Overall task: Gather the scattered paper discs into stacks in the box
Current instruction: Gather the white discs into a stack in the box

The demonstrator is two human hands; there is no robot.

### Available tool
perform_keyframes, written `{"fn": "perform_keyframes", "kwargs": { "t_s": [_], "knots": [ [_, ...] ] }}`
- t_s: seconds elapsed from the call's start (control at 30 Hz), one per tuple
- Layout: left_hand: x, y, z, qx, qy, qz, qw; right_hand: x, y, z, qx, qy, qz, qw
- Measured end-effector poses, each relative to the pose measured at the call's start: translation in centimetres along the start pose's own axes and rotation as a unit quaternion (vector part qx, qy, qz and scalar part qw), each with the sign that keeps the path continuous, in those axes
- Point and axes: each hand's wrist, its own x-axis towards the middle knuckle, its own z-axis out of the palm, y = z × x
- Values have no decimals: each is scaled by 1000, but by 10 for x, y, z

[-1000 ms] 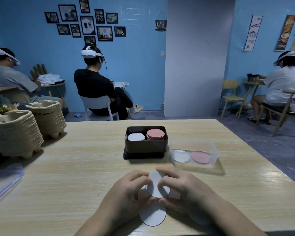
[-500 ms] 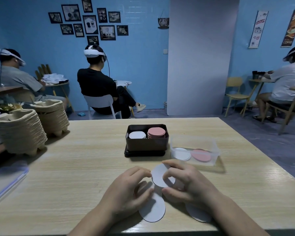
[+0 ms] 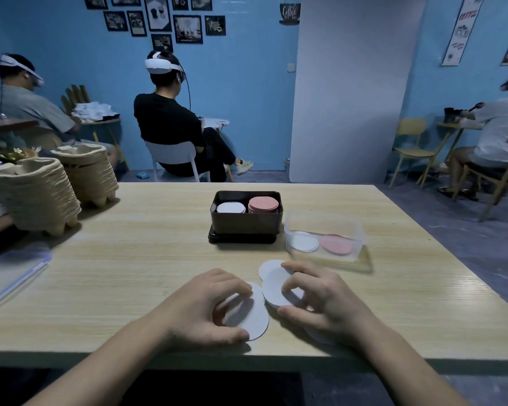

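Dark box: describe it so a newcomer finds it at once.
On the light wooden table, look to the middle, near the far edge. The dark box sits on a black base, holding a white disc stack on the left and a pink stack on the right. Unlike the clear container to its right, its walls are opaque.

A white disc (image 3: 254, 317) is gripped by the left hand (image 3: 206, 306) at the near edge of the wooden table (image 3: 129, 273). Overlapping white discs (image 3: 274, 285) are pinched by the right hand (image 3: 323, 300). A white stack (image 3: 230, 208) and a pink stack (image 3: 263, 204) are seen in the dark box (image 3: 247, 225), with a clear tub (image 3: 324, 227) just beside it.
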Motion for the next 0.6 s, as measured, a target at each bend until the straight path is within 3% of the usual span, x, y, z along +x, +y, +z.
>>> {"fn": "perform_keyframes", "kwargs": {
  "t_s": [0.13, 0.47, 0.6],
  "knots": [
    [-3, 3, 1, -13, 1, -8, 1000, 0, -1, 2, 0, -9, 19, 1000],
    [-13, 3, 5, -115, 107, -19, 987, 1, -1, 1, -12, -32, 28, 999],
    [-4, -6, 5, -73, 167, -8, 983, 7, -6, 2, -29, -44, 7, 999]
  ]
}}
